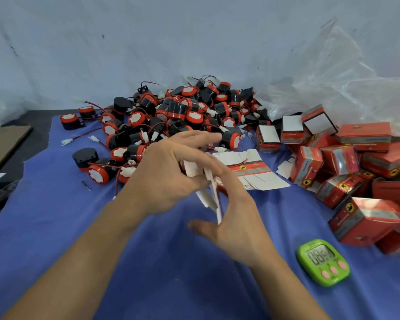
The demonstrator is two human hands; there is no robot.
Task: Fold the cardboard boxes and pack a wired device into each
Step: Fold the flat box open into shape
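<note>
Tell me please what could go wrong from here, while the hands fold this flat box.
1. The flat box between the left hand and right hand is thin card; a hasty bend may crease a flap wrongly.
2. The wires in the device pile look tangled; pulling one device may drag others.
3. The green timer lies close to the right forearm and could be knocked.

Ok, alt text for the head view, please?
Left hand pinches an unfolded cardboard box, right hand flat against it, over a blue cloth. Behind, a heap of wired devices; folded red boxes and a green timer at right.
</note>
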